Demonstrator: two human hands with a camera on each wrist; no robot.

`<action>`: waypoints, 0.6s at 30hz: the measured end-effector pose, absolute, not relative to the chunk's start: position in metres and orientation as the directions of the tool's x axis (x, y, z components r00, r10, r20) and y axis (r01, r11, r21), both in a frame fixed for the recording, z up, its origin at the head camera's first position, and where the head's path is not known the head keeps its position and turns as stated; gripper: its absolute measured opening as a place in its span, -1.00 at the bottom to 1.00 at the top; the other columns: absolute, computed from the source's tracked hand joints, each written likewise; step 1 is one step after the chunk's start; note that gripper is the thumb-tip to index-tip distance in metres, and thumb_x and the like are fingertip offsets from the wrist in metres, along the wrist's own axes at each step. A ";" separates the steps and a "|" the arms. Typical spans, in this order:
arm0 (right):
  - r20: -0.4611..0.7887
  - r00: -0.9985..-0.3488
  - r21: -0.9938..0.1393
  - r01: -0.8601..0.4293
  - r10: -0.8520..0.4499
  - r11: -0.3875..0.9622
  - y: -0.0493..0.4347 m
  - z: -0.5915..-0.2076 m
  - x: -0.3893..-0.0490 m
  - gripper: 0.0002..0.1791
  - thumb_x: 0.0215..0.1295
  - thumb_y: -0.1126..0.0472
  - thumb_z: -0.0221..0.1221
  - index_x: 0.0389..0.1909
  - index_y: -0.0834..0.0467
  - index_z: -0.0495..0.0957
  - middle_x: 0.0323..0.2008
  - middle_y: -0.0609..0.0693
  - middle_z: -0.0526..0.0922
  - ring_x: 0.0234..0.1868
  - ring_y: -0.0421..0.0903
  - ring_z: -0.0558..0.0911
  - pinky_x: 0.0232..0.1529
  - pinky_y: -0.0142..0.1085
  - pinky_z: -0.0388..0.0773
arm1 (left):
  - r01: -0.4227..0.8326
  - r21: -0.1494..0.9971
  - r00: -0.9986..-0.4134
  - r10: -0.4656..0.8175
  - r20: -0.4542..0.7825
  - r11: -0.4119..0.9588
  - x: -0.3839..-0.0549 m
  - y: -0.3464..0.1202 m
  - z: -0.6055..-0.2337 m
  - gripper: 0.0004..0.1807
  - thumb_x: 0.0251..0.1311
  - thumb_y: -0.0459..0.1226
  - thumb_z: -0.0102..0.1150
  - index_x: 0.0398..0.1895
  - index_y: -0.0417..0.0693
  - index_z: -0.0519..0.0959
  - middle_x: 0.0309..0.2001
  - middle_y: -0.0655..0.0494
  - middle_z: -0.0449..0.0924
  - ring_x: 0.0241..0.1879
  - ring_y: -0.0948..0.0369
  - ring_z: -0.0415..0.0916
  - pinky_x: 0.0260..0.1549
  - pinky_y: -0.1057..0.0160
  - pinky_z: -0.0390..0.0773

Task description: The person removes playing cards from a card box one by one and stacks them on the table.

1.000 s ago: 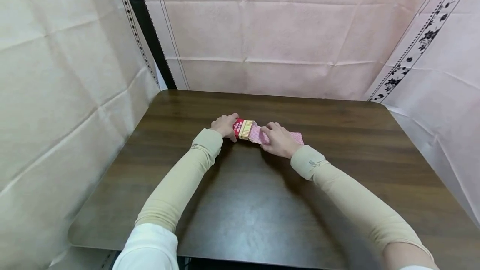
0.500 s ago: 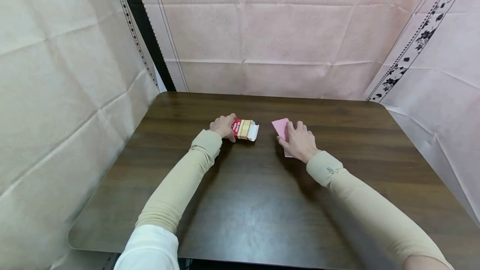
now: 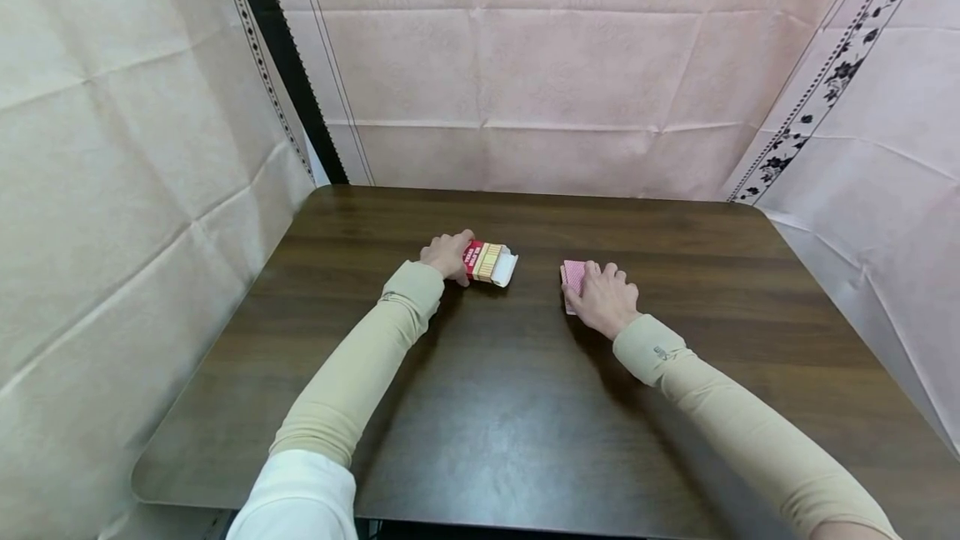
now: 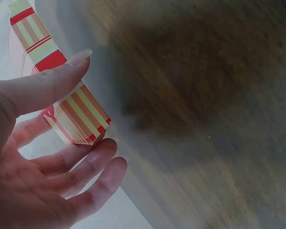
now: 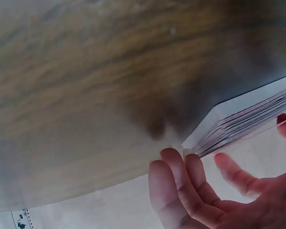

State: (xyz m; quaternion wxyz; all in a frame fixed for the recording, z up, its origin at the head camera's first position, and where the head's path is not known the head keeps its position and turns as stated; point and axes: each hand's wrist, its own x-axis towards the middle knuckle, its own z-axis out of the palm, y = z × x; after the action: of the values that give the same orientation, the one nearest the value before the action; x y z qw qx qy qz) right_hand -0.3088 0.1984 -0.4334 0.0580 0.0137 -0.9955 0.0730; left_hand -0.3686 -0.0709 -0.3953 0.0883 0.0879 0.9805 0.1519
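Note:
In the head view my left hand (image 3: 445, 258) grips a red and cream striped playing-card box (image 3: 482, 262). Its white end flap stands out at the right end. The left wrist view shows the thumb over one narrow side of the box (image 4: 82, 112) and curled fingers around the other side. To the right, my right hand (image 3: 604, 302) holds a deck of playing cards (image 3: 572, 276) with pink patterned backs. Seen from the right wrist, the card edges (image 5: 250, 119) are slightly fanned, with thumb and fingertips at opposite sides of the deck. The palm partly hides the deck in the head view.
Both hands work over a dark wooden table (image 3: 480, 407) with rounded corners. Pale cloth (image 3: 570, 73) hangs behind it and at both sides. A black strip (image 3: 296, 48) runs down the cloth at the back left.
My right hand has drawn the deck out of the box and rightward, then slightly nearer and squarer. The left hand stays in place with the box, whose open flap now shows.

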 end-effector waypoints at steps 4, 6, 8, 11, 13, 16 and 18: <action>0.106 -0.994 -0.122 -0.046 -0.033 0.991 0.198 -0.432 -0.309 -0.31 0.32 -0.27 -0.02 0.14 0.25 0.34 -0.11 0.40 0.44 -0.06 0.33 0.48 -0.21 0.19 0.45 | 0.212 0.304 -0.952 0.267 -0.152 0.929 -0.370 -0.070 -0.395 -0.11 -0.10 -0.36 0.46 0.34 0.12 0.24 0.22 -0.14 0.42 0.15 -0.07 0.39 0.07 -0.11 0.47; 0.107 -0.993 -0.110 -0.050 -0.038 0.993 0.198 -0.431 -0.309 -0.28 0.30 -0.31 -0.02 0.15 0.24 0.33 -0.10 0.41 0.44 -0.07 0.34 0.48 -0.22 0.19 0.45 | 0.267 0.293 -0.935 0.320 -0.152 0.918 -0.369 -0.069 -0.395 -0.14 -0.06 -0.42 0.40 0.35 0.14 0.24 0.21 -0.15 0.42 0.15 -0.07 0.38 0.08 -0.09 0.48; 0.107 -0.993 -0.103 -0.051 -0.040 0.993 0.198 -0.430 -0.309 -0.24 0.27 -0.36 -0.02 0.14 0.23 0.33 -0.10 0.40 0.45 -0.08 0.33 0.48 -0.23 0.18 0.46 | 0.331 0.261 -0.916 0.376 -0.143 0.907 -0.368 -0.068 -0.395 -0.18 0.00 -0.45 0.31 0.36 0.17 0.24 0.21 -0.15 0.41 0.17 -0.07 0.36 0.11 -0.07 0.46; 0.095 -0.995 -0.099 -0.048 -0.039 0.994 0.196 -0.430 -0.309 -0.21 0.21 -0.38 0.02 0.11 0.25 0.32 -0.12 0.38 0.48 -0.11 0.31 0.50 -0.25 0.15 0.46 | 0.430 0.180 -0.883 0.453 -0.121 0.885 -0.367 -0.066 -0.396 -0.26 0.13 -0.42 0.21 0.37 0.23 0.25 0.23 -0.12 0.39 0.21 -0.06 0.29 0.20 -0.08 0.37; 0.084 -0.996 -0.097 -0.042 -0.034 0.994 0.194 -0.430 -0.309 -0.23 0.20 -0.34 0.06 0.08 0.27 0.32 -0.14 0.38 0.50 -0.13 0.31 0.51 -0.26 0.14 0.46 | 0.486 0.103 -0.863 0.496 -0.101 0.868 -0.367 -0.065 -0.398 -0.31 0.20 -0.37 0.16 0.38 0.27 0.25 0.25 -0.08 0.38 0.25 -0.04 0.24 0.26 -0.09 0.29; 0.076 -0.997 -0.087 -0.033 -0.026 0.996 0.192 -0.430 -0.308 -0.29 0.19 -0.28 0.09 0.02 0.29 0.34 -0.17 0.39 0.52 -0.15 0.31 0.53 -0.28 0.14 0.47 | 0.549 -0.025 -0.834 0.546 -0.085 0.835 -0.368 -0.064 -0.402 -0.35 0.27 -0.33 0.12 0.39 0.32 0.24 0.27 -0.01 0.37 0.30 0.00 0.19 0.31 -0.08 0.21; 0.077 -0.997 -0.075 -0.028 -0.022 0.997 0.191 -0.431 -0.308 -0.32 0.20 -0.25 0.08 -0.01 0.30 0.34 -0.19 0.40 0.52 -0.17 0.31 0.54 -0.30 0.14 0.47 | 0.577 -0.104 -0.816 0.571 -0.087 0.810 -0.368 -0.064 -0.405 -0.37 0.33 -0.33 0.05 0.41 0.35 0.22 0.28 0.02 0.37 0.31 0.03 0.18 0.33 -0.07 0.19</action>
State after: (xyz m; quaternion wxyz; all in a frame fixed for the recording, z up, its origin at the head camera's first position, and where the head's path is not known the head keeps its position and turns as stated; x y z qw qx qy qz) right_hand -0.3078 0.1908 -0.4310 0.0383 0.0127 -0.9985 0.0381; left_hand -0.3680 -0.0635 -0.4049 0.0257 0.3019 0.9509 -0.0629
